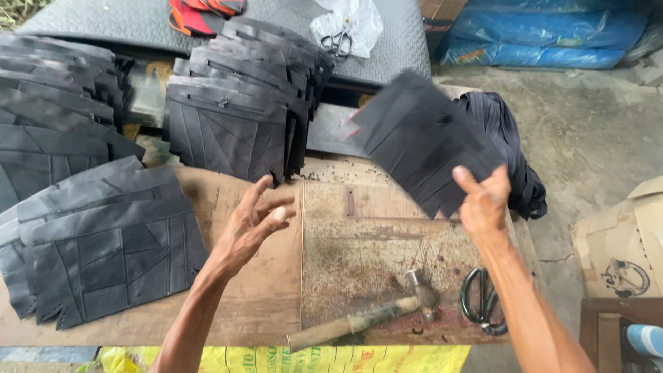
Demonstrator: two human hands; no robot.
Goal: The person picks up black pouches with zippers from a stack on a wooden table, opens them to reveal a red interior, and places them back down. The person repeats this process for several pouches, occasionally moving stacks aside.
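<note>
My right hand (pixel 483 204) is raised above the wooden board (pixel 262 290), pinching the near corner of a stack of black cut panels (pixel 421 141) between thumb and fingers; the stack is blurred and tilts up and away from me, toward the far right. My left hand (pixel 252 221) hovers over the middle of the board, palm turned inward, fingers spread and loosely curled, gripping nothing.

Under both hands lies a rusty, scuffed metal plate (pixel 366 249) set flat on the board. At its near edge rests a hammer (pixel 362 319) with a worn wooden handle and a dull steel head, and just right of it a pair of dark-handled scissors (pixel 482 304).

Left of my left hand sits a fanned pile of matte black stitched pieces (pixel 103 242). Further away stand two more such piles, one far left (pixel 48 103) and one in the middle (pixel 238 110), each piece flat and roughly rectangular with seam lines. Behind the raised stack a bundle of dark fabric (pixel 507 145) hangs off the right edge. A crumpled cardboard box (pixel 621 242) sits on the concrete at right.
</note>
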